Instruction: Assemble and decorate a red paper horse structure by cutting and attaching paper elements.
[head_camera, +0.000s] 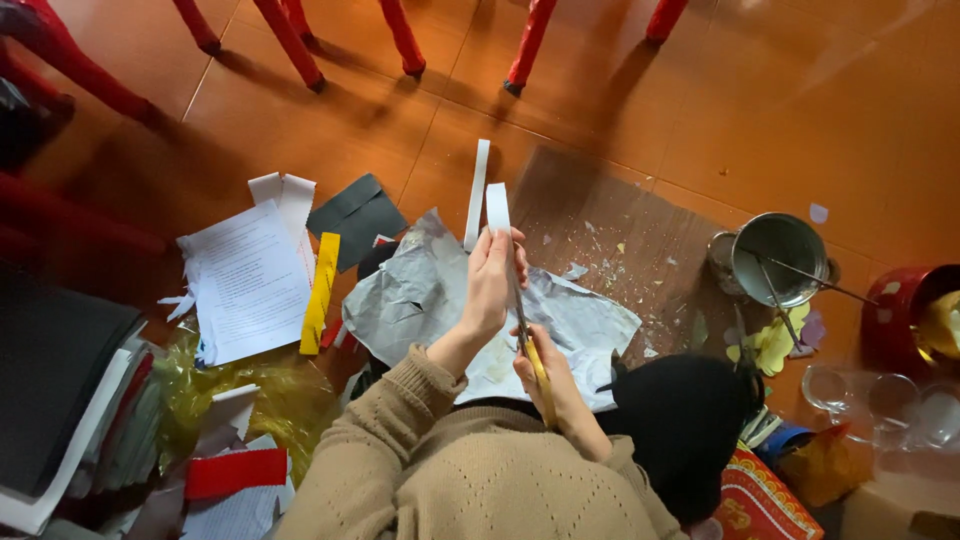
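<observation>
Head view hides the yellow-handled scissors' blades (530, 345) behind the left hand (488, 285). Right hand (548, 378) fingers curl closed through the handles, over the crumpled grey paper sheet (420, 295). Left-hand fingers pinch a narrow white paper strip (497, 208) above that sheet's far edge.

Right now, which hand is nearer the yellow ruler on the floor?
Left. The left hand, gripping the white paper strip, is closer to the yellow ruler; the right hand, holding the yellow-handled scissors, is farther away.

Warm daylight, floor glare, wide-angle distortion
</observation>
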